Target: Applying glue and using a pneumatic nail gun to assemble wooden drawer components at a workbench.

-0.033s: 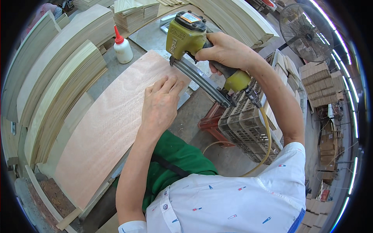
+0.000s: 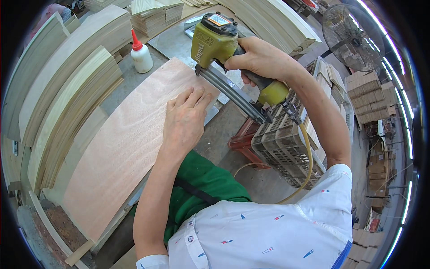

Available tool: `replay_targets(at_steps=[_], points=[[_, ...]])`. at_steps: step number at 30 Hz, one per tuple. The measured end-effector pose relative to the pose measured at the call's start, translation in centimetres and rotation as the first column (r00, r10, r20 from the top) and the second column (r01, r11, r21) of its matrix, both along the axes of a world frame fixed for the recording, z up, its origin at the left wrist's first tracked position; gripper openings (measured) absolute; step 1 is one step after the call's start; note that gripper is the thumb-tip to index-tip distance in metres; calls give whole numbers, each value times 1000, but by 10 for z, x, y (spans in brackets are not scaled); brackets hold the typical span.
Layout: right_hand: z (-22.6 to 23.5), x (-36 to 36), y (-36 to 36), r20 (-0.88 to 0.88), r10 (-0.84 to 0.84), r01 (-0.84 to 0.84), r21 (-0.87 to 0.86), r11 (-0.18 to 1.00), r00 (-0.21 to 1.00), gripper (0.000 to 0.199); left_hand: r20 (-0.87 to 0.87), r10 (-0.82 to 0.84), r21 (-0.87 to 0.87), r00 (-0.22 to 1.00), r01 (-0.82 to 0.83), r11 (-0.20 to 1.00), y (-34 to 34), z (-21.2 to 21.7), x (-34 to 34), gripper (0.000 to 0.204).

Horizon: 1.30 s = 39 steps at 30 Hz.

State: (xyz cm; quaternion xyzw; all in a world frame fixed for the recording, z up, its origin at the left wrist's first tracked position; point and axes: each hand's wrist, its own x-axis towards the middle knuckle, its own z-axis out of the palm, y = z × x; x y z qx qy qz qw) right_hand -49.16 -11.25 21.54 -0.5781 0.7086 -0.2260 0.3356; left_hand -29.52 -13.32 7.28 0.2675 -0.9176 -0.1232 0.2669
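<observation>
Nail gun set on a veneer sheet at the counter.

Left of the fingers stand curved plywood stacks [image 2: 67,103] and a glue bottle [image 2: 141,54]. The left hand [image 2: 184,119] lies flat, fingers [image 2: 193,96] released and spread, pressing the pale reddish veneer sheet [image 2: 121,148]. Just beyond those fingertips the yellow-green nail gun [image 2: 215,42] touches the sheet's far edge, the right hand [image 2: 260,58] clenched around its handle. A plastic crate [image 2: 286,148] sits farther right.
</observation>
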Motion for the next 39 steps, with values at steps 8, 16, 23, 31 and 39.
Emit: replay_targets(at_steps=[8,16,23,31,39], points=[[3,-9,2,-70,6,-4,26,1000,998,26,-24,1,-17,1000,-1,1000,-1,1,-7,38],[13,18,32,-34,-88,87,-41,995,996,30,-154,47,-37,987,-53,998,8,-23,42,46],[-3,-12,72,49,-122,125,-69,990,991,27,-84,556,89,827,-549,831,102,14,244,54],[-6,33,42,93,52,-50,-23,998,994,30,-285,920,571,269,-723,388,185,-26,372,64],[13,77,42,82,133,-131,-38,991,988,29,-322,901,567,292,-703,430,162,-35,333,57]])
